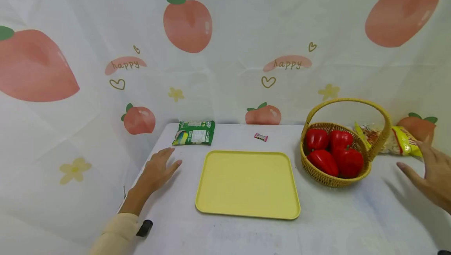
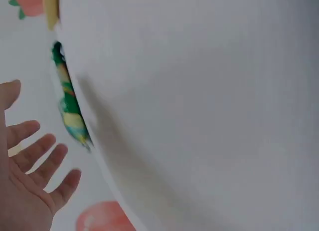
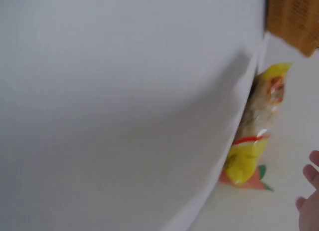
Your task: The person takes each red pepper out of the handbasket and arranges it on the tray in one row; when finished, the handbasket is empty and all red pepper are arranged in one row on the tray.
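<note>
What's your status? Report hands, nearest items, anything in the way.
Left hand empty, near green packet. Right hand empty, near yellow-ended bag. Basket of red peppers partly hides bag in head view.

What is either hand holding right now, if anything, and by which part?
Nothing is held: the left hand is free near the green packet, and the right hand is free near the yellow-ended bag.
</note>
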